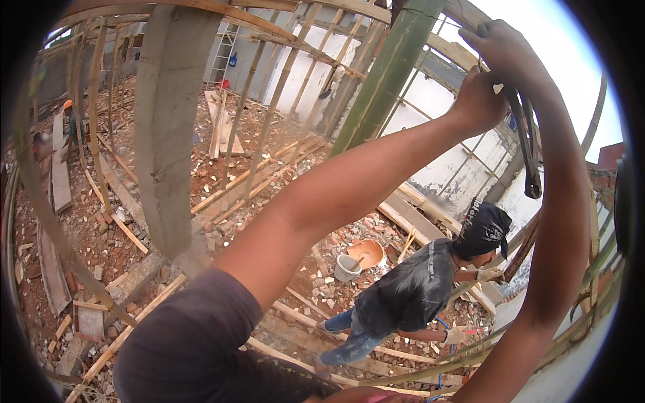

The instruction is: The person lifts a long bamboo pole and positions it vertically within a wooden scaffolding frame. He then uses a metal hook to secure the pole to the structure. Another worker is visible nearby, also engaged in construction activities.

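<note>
My left hand (pixel 480 101) is raised at the upper right, its fingers closed beside a green bamboo pole (pixel 390 77). A thin dark strand, perhaps wire, shows at its fingertips; what it grips is mostly hidden. Just above, my right hand (pixel 504 50) is curled over a wooden beam's end, closed around dark metal pincers (pixel 527 144). Their long arms hang down past my right wrist, the narrow end lowest. The two hands nearly touch, and the right one partly covers the tool.
A grey concrete column (pixel 164 127) rises at left. Below me, a person (pixel 410 289) in dark clothes and gloves stands among planks and rubble. A grey bucket (pixel 347 268) sits beside an orange basin (pixel 368 254). Bamboo props and a ladder (pixel 224 57) stand farther back; another worker (pixel 72 124) is far left.
</note>
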`<move>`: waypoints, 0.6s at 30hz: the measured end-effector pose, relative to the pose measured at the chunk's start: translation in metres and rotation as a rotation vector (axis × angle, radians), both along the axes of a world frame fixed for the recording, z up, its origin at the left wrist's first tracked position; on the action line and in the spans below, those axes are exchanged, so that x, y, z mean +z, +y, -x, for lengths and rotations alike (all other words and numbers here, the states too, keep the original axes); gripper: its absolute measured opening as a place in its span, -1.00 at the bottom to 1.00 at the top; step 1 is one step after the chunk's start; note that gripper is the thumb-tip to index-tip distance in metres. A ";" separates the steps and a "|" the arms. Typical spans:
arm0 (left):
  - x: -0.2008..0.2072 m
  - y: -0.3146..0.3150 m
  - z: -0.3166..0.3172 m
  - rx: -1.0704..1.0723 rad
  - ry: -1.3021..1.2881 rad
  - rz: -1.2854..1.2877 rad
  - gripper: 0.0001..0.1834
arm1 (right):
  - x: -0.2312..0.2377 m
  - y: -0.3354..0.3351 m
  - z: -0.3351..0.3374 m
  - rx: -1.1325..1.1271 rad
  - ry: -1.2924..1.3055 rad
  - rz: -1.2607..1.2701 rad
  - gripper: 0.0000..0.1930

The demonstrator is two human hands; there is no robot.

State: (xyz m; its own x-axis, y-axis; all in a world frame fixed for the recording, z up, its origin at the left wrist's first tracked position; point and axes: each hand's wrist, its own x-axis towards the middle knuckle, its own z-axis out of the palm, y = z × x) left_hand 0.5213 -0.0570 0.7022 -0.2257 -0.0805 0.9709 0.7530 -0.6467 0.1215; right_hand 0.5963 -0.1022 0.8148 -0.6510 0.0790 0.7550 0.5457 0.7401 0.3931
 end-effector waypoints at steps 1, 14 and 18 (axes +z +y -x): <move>-0.002 -0.009 -0.007 -0.046 -0.037 0.010 -0.49 | 0.008 0.010 -0.001 0.034 0.012 -0.023 -0.38; 0.015 -0.098 0.000 -1.089 -0.481 0.328 -0.61 | 0.086 0.008 0.003 0.204 0.314 -0.236 -0.45; 0.023 -0.100 -0.019 -1.027 -0.519 0.358 -0.63 | 0.084 0.026 0.023 0.471 0.375 0.000 -0.52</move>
State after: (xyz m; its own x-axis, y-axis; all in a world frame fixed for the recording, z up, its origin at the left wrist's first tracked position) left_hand 0.5408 -0.1569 0.7254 -0.3967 0.6210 0.6760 -0.2852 -0.7834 0.5522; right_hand 0.5732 -0.0764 0.8989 -0.3057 -0.1530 0.9398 0.2608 0.9358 0.2372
